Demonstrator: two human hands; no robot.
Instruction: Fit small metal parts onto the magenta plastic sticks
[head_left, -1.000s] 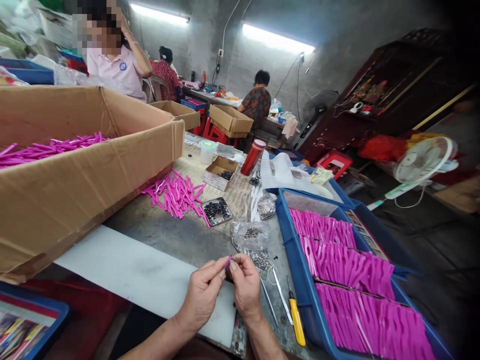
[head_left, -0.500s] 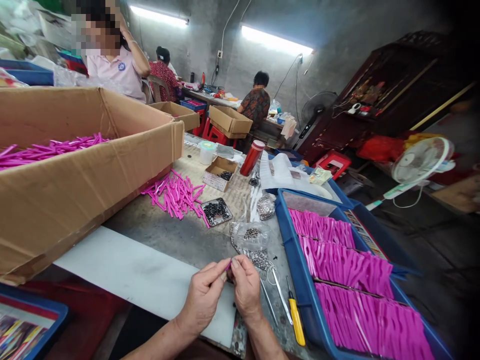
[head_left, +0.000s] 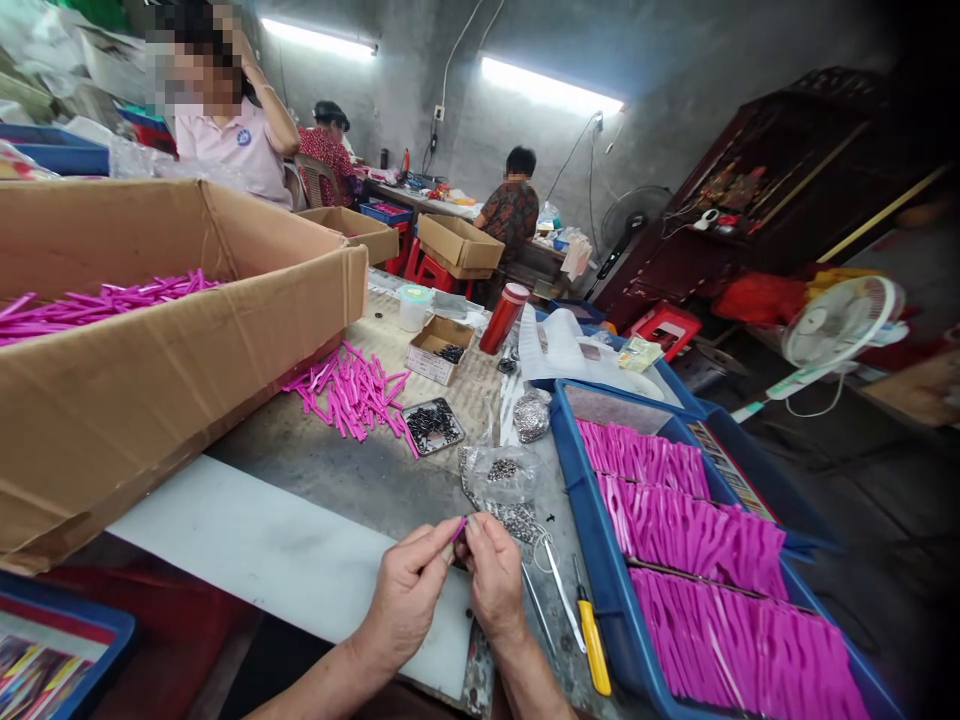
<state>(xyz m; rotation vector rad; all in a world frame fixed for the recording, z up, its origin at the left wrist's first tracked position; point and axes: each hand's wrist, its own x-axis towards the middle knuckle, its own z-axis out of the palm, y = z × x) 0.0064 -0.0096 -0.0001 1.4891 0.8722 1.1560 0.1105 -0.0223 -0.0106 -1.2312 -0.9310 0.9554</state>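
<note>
Pinching a small purple piece (head_left: 458, 530) at the lower middle of the frame, the left hand (head_left: 409, 590) has its grip closed, thumb against finger, probably to steady something so slim. The right hand (head_left: 491, 570) meets it with its grip also closed at the piece's end; whether it has hold of a tinier part too, I cannot tell. Both hands are close together, which should suit fine work. The loose purple pile (head_left: 349, 390), left of centre, lies in the open on the desk (head_left: 360, 490), seemingly for easy picking. Beside it, a shallow tray (head_left: 433, 426) has a rim that likely stops its black bits scattering. At right, dividers in the blue crate (head_left: 609, 560) appear to keep purple rows orderly. The yellow-handled screwdriver (head_left: 594, 645) lies handle toward the bottom edge, presumably handy to grab.
</note>
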